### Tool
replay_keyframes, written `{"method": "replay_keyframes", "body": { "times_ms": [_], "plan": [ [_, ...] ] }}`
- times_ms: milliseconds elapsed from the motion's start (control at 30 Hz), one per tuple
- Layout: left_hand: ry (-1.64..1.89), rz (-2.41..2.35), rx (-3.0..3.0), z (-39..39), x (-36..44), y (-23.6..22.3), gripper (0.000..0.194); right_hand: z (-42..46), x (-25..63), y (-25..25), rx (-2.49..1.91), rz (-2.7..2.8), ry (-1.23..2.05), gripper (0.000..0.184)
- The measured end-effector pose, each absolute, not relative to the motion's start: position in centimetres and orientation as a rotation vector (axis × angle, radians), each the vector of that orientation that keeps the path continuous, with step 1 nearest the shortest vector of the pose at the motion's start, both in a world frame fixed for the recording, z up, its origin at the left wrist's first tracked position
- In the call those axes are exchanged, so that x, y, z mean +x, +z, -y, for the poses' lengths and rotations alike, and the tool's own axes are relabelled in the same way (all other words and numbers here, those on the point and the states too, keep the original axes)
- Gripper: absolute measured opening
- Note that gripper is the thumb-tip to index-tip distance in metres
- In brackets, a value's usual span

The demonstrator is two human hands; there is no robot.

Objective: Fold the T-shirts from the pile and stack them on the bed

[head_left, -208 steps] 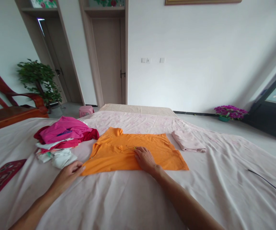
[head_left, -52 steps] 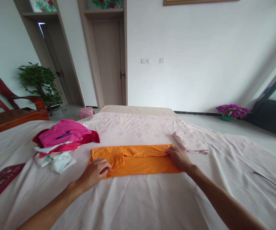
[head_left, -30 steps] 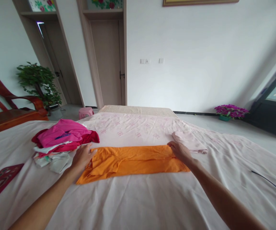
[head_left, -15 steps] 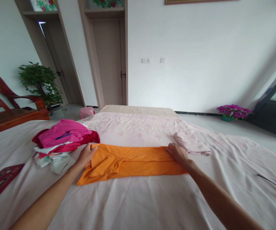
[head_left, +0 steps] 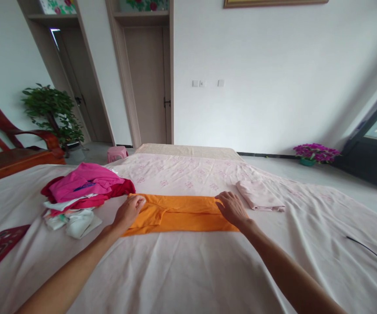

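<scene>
An orange garment (head_left: 188, 221), apparently a shirt, lies folded into a long flat strip across the bed. Over its left end is my left hand (head_left: 131, 210), fingers bent and loose above the cloth. My right hand (head_left: 232, 207) hovers at the garment's right part, fingers apart and pointing toward the far edge. Whether the fingertips still touch the fabric is hard to see. Just past my right hand lies a folded pale pink cloth (head_left: 259, 196). To the left of the garment is a heap with a bright pink garment (head_left: 85, 179) on top, red and white pieces under it.
A pale floral sheet (head_left: 188, 270) covers the bed. A dark red patterned flat item (head_left: 0, 250) lies at the left, a black cable (head_left: 371, 252) at the right. Beyond stand a wooden chair (head_left: 21, 135), a pink stool (head_left: 117, 153) and potted purple flowers (head_left: 317, 152).
Both hands have moved inward from the garment's far corners and loosened. The garment's near edge has shifted away from me, and its strip looks narrower.
</scene>
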State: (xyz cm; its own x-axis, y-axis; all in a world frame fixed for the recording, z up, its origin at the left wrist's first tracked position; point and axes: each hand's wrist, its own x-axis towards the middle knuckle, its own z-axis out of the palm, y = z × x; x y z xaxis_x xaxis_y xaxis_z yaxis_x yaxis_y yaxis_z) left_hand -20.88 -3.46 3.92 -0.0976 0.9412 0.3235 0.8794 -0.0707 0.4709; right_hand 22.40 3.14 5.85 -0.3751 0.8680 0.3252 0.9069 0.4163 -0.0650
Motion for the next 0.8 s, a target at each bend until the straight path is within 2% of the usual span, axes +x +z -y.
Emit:
{"method": "replay_keyframes", "body": {
  "times_ms": [167, 267, 367, 467, 633, 800],
  "plan": [
    [0.832, -1.900, 1.872, 5.8, -20.8, 3.1, 0.033, -0.9, 21.5, 5.3, -1.324, 2.531, 0.089, 0.026],
    [0.768, -2.087, 1.744, 6.2, -22.8, 3.7, 0.029, -0.5, 21.5, 5.1, -1.379, 2.483, 0.093, 0.023],
    [0.559, -2.287, 1.719, 6.2, -24.6, 4.4, 0.025, -0.2, 20.4, 5.3, -1.436, 2.430, 0.093, 0.023],
    [0.434, -2.364, 1.651, 5.9, -25.0, 4.5, 0.030, 0.5, 17.4, 5.5, -1.418, 2.366, 0.259, 0.028],
    [0.512, -2.362, 1.583, 5.0, -24.2, 4.5, 0.025, 1.7, 9.9, 5.4, -1.319, 2.306, 0.579, 0.035],
    [0.699, -2.352, 1.601, 4.7, -24.4, 5.4, 0.018, 2.0, 4.2, 5.8, -1.444, 2.243, 0.607, 0.047]
  ]
}}
